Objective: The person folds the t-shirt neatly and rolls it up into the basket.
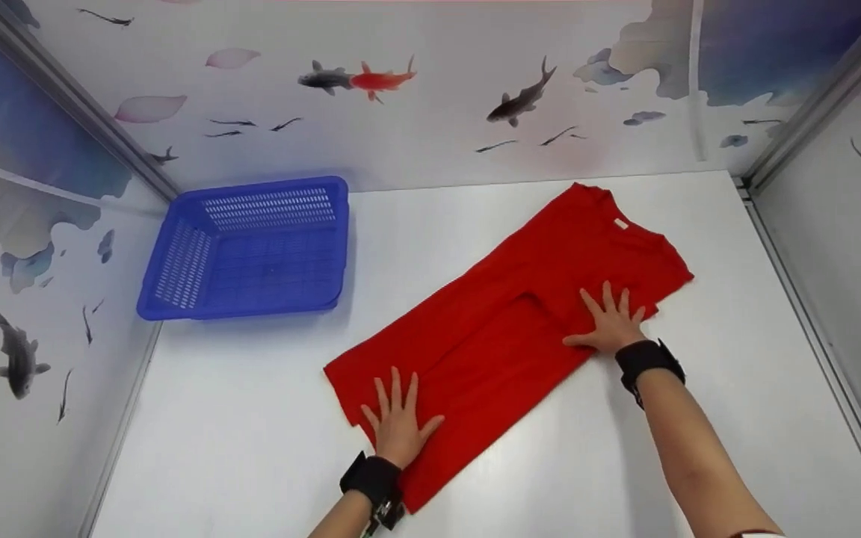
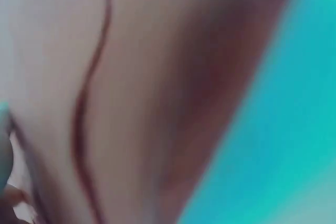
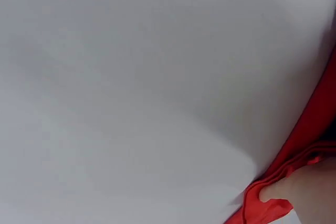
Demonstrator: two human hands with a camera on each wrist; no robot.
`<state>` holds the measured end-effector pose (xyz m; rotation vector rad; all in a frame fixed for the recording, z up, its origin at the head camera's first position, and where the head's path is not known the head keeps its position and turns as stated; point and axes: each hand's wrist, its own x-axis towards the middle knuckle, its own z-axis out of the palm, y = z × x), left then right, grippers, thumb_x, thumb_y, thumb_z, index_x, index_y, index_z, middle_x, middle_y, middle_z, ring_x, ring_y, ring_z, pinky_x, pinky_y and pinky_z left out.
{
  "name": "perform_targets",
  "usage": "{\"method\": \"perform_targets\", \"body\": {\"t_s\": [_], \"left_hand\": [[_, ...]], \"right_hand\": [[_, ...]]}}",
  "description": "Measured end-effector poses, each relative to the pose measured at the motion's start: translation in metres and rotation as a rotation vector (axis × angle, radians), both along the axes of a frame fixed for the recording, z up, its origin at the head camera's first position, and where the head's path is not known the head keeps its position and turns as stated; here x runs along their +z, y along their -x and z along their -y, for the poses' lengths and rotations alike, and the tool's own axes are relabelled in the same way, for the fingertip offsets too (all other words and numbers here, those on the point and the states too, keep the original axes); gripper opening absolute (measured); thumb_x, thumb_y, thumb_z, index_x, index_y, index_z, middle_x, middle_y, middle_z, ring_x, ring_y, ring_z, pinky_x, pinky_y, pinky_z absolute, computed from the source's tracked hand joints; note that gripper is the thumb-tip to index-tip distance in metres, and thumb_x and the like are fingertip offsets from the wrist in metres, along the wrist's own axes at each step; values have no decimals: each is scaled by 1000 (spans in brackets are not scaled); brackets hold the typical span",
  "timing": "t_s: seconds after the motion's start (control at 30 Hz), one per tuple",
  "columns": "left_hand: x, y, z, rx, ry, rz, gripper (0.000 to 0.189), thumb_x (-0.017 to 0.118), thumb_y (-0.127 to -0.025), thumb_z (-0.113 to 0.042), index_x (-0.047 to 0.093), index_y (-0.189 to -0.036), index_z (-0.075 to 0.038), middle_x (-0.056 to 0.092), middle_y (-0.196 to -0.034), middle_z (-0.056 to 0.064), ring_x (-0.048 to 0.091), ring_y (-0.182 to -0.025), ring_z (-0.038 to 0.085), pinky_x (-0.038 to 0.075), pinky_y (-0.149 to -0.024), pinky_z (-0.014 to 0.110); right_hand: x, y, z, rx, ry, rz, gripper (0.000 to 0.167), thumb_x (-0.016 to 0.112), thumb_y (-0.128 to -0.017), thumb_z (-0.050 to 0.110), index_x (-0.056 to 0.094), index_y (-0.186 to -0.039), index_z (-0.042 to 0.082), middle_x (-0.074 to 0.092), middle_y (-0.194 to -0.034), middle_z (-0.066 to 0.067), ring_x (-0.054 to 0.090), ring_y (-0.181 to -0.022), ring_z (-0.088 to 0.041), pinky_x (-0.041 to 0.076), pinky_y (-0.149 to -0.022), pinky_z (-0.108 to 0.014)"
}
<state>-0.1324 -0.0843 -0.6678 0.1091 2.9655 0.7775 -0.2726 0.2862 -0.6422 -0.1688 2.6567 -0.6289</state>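
A red T-shirt (image 1: 468,329) lies diagonally on the white table, its sides folded inward into a long strip. The neckline with a small white label points to the upper right. My left hand (image 1: 398,433) rests with spread fingers on the shirt near its hem end. Higher up, my right hand (image 1: 613,327) lies flat with fingers spread on the edge below the collar. In the right wrist view, part of the right hand (image 3: 315,192) touches the red fabric (image 3: 315,114) at the lower right. Close, blurred skin fills most of the left wrist view.
A blue plastic basket (image 1: 273,261) with slotted sides stands at the back left of the white table (image 1: 251,418). Walls printed with fish and petals enclose the back and both sides. Each wrist wears a black strap (image 1: 649,365).
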Motion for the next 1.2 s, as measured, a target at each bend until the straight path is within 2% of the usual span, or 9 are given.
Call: {"method": "perform_targets", "body": {"t_s": [0.1, 0.17, 0.27, 0.37, 0.47, 0.57, 0.87, 1.1, 1.2], "left_hand": [[12, -4, -4, -37, -13, 55, 76, 72, -86, -37, 42, -145, 0, 27, -152, 29, 17, -138, 56, 8, -95, 83], [20, 2, -1, -60, -1, 60, 73, 73, -87, -35, 44, -144, -1, 33, -149, 28, 23, -137, 55, 10, -96, 83], [30, 25, 10, -118, 63, 11, 70, 74, -86, -32, 46, -143, -2, 39, -146, 25, 29, -137, 50, 15, -99, 80], [35, 55, 24, -251, 134, -27, 73, 76, -84, -32, 46, -144, -4, 37, -150, 21, 28, -139, 46, 17, -103, 75], [35, 79, 33, -402, 166, 25, 79, 77, -82, -36, 43, -147, -5, 30, -156, 18, 21, -143, 43, 16, -104, 74], [30, 85, 34, -466, 141, 129, 86, 77, -82, -38, 36, -151, -6, 21, -160, 17, 14, -145, 43, 13, -105, 74], [21, 46, 16, -347, 60, 163, 90, 75, -84, -39, 28, -154, -7, 12, -161, 19, 5, -145, 46, 7, -104, 76], [10, -13, -40, -149, 51, 33, 86, 75, -83, -38, 34, -151, -3, 21, -158, 22, 15, -142, 49, 14, -101, 78], [14, -34, -70, -122, 66, 49, 83, 75, -84, -35, 36, -149, -2, 23, -156, 23, 18, -141, 50, 21, -99, 77]], "right_hand": [[4, -3, -7, -19, -35, -8, 101, 68, -84, 51, 15, -153, -1, -8, -154, -38, -12, -136, -62, -10, -98, -79], [8, -9, -4, -60, -36, -29, 98, 69, -86, 45, 15, -153, -2, -9, -153, -39, -13, -136, -62, -10, -98, -79], [12, -20, 13, -137, 5, -68, 93, 69, -89, 32, 12, -152, -6, -10, -152, -40, -13, -135, -63, -8, -100, -78], [11, -32, 39, -200, 68, -83, 94, 69, -89, 28, 9, -151, -10, -11, -152, -40, -15, -135, -62, -6, -103, -75], [5, -40, 61, -236, 100, -71, 102, 70, -88, 36, 6, -150, -11, -11, -152, -40, -15, -136, -61, -5, -105, -73], [0, -41, 69, -235, 96, -51, 109, 72, -85, 42, 3, -150, -12, -12, -152, -40, -16, -136, -61, -4, -107, -72], [4, -19, 50, -60, 100, -31, 115, 76, -81, 46, 4, -149, -14, -14, -150, -41, -18, -135, -61, -5, -107, -71], [17, -6, 31, 29, -7, -46, 108, 77, -81, 41, 12, -152, -6, -8, -155, -36, -12, -140, -54, -7, -105, -73], [20, -8, 27, -4, -106, -104, 103, 77, -81, 39, 17, -153, -3, -6, -156, -34, -10, -142, -52, -8, -104, -74]]}}
